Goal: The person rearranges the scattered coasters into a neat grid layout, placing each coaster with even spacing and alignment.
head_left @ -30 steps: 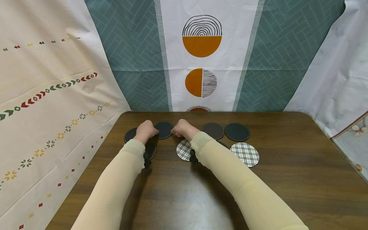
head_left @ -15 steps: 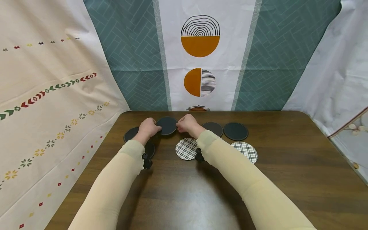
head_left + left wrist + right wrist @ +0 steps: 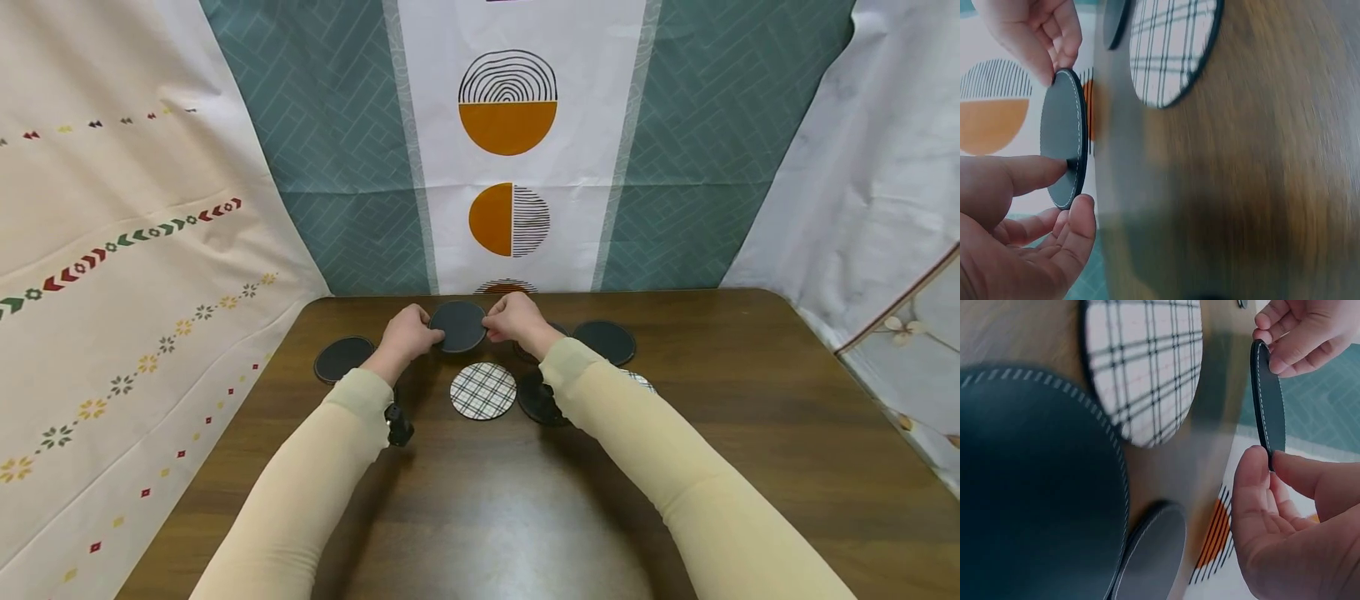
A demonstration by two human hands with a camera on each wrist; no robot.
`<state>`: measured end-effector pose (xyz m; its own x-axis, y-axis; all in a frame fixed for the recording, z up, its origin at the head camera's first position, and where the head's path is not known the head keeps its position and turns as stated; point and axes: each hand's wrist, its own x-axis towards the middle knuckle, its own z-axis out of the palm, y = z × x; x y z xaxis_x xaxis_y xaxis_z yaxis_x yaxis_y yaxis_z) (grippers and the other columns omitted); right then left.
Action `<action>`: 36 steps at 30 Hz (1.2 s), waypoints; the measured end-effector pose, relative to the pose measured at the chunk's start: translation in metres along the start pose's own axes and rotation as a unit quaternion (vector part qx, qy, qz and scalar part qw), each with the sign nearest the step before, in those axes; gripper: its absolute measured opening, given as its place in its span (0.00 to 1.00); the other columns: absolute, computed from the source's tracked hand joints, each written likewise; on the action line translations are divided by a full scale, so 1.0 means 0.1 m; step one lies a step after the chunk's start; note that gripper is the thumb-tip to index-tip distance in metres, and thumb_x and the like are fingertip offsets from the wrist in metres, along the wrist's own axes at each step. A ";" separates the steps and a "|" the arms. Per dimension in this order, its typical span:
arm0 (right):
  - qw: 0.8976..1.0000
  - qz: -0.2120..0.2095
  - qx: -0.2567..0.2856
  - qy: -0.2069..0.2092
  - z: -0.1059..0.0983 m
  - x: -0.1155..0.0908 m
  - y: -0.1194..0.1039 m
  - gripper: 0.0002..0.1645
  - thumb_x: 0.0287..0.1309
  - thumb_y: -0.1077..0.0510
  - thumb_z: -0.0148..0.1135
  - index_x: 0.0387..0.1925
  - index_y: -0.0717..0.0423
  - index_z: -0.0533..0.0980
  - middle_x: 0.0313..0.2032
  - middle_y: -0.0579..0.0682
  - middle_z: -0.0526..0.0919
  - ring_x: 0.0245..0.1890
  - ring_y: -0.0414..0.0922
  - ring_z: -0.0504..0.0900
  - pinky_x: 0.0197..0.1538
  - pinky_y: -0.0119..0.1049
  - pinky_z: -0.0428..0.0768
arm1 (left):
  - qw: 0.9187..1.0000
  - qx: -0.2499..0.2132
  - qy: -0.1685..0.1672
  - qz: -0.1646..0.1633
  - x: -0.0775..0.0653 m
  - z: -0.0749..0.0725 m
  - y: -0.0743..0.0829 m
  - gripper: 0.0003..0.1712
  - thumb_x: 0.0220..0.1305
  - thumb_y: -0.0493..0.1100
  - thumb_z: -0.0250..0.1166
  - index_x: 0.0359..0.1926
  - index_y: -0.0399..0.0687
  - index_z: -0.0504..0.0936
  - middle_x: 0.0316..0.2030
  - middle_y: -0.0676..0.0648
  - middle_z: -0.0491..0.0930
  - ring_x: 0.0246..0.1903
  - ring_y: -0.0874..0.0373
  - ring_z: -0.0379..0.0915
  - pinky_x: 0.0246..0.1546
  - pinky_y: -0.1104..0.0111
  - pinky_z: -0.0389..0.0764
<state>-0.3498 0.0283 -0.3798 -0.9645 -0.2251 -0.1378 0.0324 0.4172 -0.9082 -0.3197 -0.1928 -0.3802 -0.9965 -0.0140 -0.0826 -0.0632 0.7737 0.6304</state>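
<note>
Both hands hold a round, dark leather coaster (image 3: 457,327) with pale edge stitching, near the far edge of the table. My left hand (image 3: 407,337) pinches its left side; in the left wrist view the thumb (image 3: 1038,174) lies on its face with fingers behind. The right hand (image 3: 517,323) pinches the opposite rim between thumb and fingertips, as the right wrist view shows. The coaster is raised off the wood and tilted. Just below it lies a plaid coaster (image 3: 483,391), white with dark lines.
Several other coasters lie on the brown wooden table (image 3: 465,500). A dark coaster (image 3: 343,359) is at the left, another dark coaster (image 3: 606,342) at the right. My right arm partly covers a black coaster (image 3: 536,400) and a second plaid one. Patterned cloths hang behind and beside.
The dark coaster has come up off the table and moved right, both hands carrying it. Earlier it lay near the left hand. The other coasters stay put; the head view has shifted slightly.
</note>
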 end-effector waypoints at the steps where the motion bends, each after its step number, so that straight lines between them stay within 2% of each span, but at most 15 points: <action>1: 1.000 -0.001 -0.002 0.002 -0.03 -0.01 0.01 0.10 0.76 0.66 0.68 0.50 0.72 0.86 0.52 0.64 0.86 0.38 0.50 0.92 0.50 0.41 0.90 | 1.000 -0.001 0.000 0.002 0.01 0.02 0.02 0.23 0.78 0.41 0.69 0.63 0.29 0.75 0.56 0.31 0.80 0.45 0.42 0.87 0.54 0.51 0.83; 9: 1.000 -0.003 -0.017 0.008 -0.17 0.00 0.15 0.16 0.75 0.66 0.69 0.59 0.68 0.79 0.52 0.64 0.83 0.40 0.53 0.91 0.54 0.46 0.89 | 1.000 0.004 0.012 0.014 0.08 0.19 0.11 0.20 0.75 0.40 0.70 0.57 0.31 0.76 0.46 0.36 0.82 0.39 0.46 0.84 0.48 0.54 0.82; 12: 0.999 -0.007 -0.041 0.011 -0.20 0.02 0.20 0.18 0.75 0.66 0.69 0.62 0.66 0.80 0.52 0.64 0.84 0.42 0.55 0.91 0.54 0.46 0.89 | 1.000 0.001 0.014 0.015 0.09 0.25 0.13 0.19 0.73 0.40 0.71 0.56 0.32 0.76 0.43 0.38 0.82 0.40 0.45 0.82 0.47 0.54 0.81; 15: 0.997 -0.013 -0.071 0.017 -0.23 0.05 0.24 0.19 0.75 0.65 0.70 0.62 0.65 0.81 0.52 0.63 0.85 0.42 0.54 0.92 0.52 0.45 0.90 | 1.000 -0.004 0.010 0.014 0.10 0.30 0.16 0.19 0.73 0.39 0.71 0.55 0.33 0.75 0.43 0.38 0.81 0.43 0.44 0.79 0.48 0.54 0.80; 20: 0.992 -0.022 -0.125 0.024 -0.28 0.07 0.29 0.18 0.74 0.63 0.71 0.62 0.62 0.84 0.48 0.60 0.88 0.37 0.48 0.90 0.48 0.40 0.89 | 1.000 -0.001 0.007 0.015 0.11 0.36 0.20 0.20 0.74 0.39 0.71 0.57 0.32 0.75 0.47 0.36 0.79 0.46 0.42 0.75 0.52 0.53 0.80; 24: 0.987 -0.028 -0.155 0.024 -0.31 0.05 0.32 0.19 0.73 0.61 0.71 0.61 0.60 0.85 0.50 0.59 0.88 0.37 0.47 0.89 0.47 0.42 0.86 | 1.000 0.008 0.010 0.014 0.11 0.37 0.22 0.20 0.74 0.39 0.71 0.57 0.32 0.75 0.50 0.35 0.79 0.48 0.42 0.73 0.54 0.51 0.79; 27: 0.985 -0.029 -0.168 0.018 -0.31 0.05 0.33 0.20 0.73 0.61 0.71 0.62 0.60 0.85 0.54 0.59 0.88 0.42 0.52 0.89 0.52 0.46 0.85 | 1.000 0.011 0.007 0.009 0.12 0.38 0.22 0.21 0.75 0.40 0.71 0.59 0.32 0.75 0.52 0.34 0.79 0.50 0.41 0.74 0.55 0.50 0.79; 32: 0.978 -0.031 -0.205 0.010 -0.30 0.07 0.36 0.22 0.73 0.59 0.72 0.64 0.59 0.85 0.61 0.57 0.86 0.59 0.57 0.83 0.65 0.50 0.79 | 1.000 0.020 -0.004 -0.003 0.14 0.43 0.20 0.24 0.76 0.41 0.70 0.63 0.32 0.74 0.57 0.33 0.79 0.53 0.40 0.76 0.57 0.50 0.79; 36: 0.972 -0.033 -0.233 0.007 -0.29 0.09 0.39 0.23 0.72 0.59 0.72 0.65 0.60 0.84 0.62 0.57 0.86 0.65 0.58 0.80 0.69 0.51 0.77 | 1.000 0.026 -0.005 -0.008 0.15 0.47 0.19 0.24 0.75 0.41 0.71 0.63 0.32 0.75 0.58 0.32 0.80 0.55 0.40 0.77 0.59 0.50 0.80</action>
<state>-0.3645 0.0678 -0.4052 -0.9643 -0.2537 -0.0764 -0.1484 0.7561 -0.6374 -0.3329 -0.1486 -0.4059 -0.9947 -0.0216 -0.1004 -0.0769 0.8050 0.5882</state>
